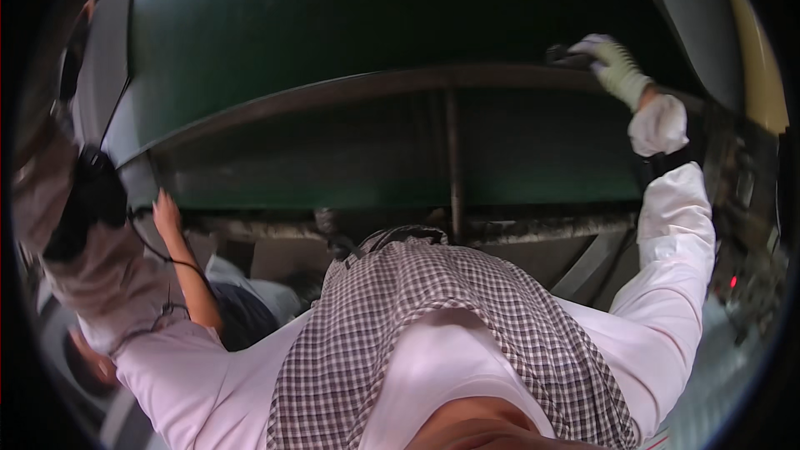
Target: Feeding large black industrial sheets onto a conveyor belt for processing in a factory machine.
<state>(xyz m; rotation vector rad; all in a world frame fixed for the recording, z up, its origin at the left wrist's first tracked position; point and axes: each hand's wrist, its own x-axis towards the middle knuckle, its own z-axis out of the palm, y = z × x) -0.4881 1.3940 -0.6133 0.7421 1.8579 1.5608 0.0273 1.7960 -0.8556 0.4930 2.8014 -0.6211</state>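
Observation:
My right hand [615, 68], in a pale yellow-green and white glove, is closed on a small dark object [570, 57] whose kind is blurred. It is over the near edge of a broad dark green surface [375, 17], toward the right. My left arm, in a pale sleeve [50, 200] with a black band [93, 192], reaches up along the left rim. The left hand's fingers are lost in the dark, smeared edge of the picture. What that hand touches cannot be made out.
A metal rail [333, 92] runs along the green surface, with an upright post [455, 158] below it. At the lower left another person's bare arm [190, 275] reaches up near a black cable [158, 250]. A grey and yellow panel [754, 50] stands at the far right.

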